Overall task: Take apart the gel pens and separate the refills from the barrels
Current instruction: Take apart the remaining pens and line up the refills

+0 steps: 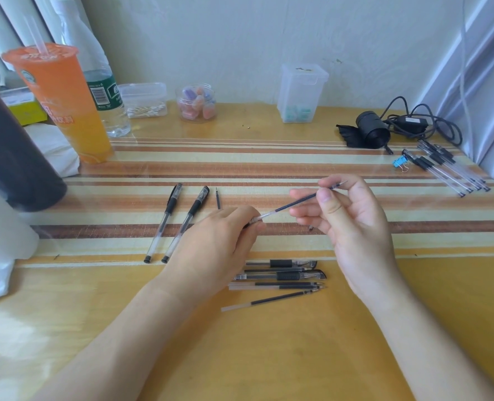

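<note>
My right hand (344,215) pinches a thin dark refill (295,203) near its tip, above the striped table. The refill's clear tail end runs down into my left hand (225,241), which grips a pen barrel that is almost wholly hidden in the fist. Two capped pens (176,221) lie side by side left of that hand. A lone refill tip (217,198) shows behind my left hand. In front of my hands lies a small pile of pens and loose refills (280,277). Several more pens (448,169) lie at the far right.
An orange drink cup with a straw (60,102), a water bottle (106,99) and a dark cylinder (11,157) stand at the left. Small plastic containers (196,104) line the back wall. A black device with cables (379,131) and a blue binder clip (399,163) sit at the right.
</note>
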